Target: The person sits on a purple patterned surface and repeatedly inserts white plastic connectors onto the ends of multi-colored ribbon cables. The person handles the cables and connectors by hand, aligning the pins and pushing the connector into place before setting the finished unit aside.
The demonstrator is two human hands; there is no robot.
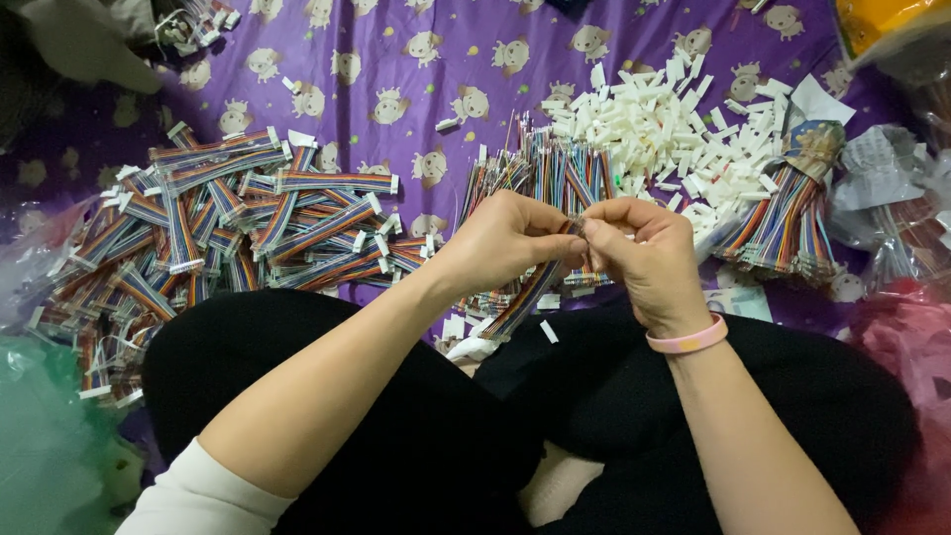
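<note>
My left hand [500, 243] and my right hand [644, 258] meet above my lap, both pinching the top end of one rainbow ribbon cable [520, 302]. The cable hangs down and to the left from my fingers, with a white connector at its lower end. Whatever sits between my fingertips is hidden. Behind my hands lies a bunch of loose multicoloured wires [555, 173]. A pink band is on my right wrist.
A heap of finished ribbon cables [228, 218] covers the left of the purple patterned cloth [396, 59]. A pile of white plastic connectors [654, 129] lies at the back right, beside a tied wire bundle [788, 223]. Plastic bags line both sides. My crossed legs in black fill the foreground.
</note>
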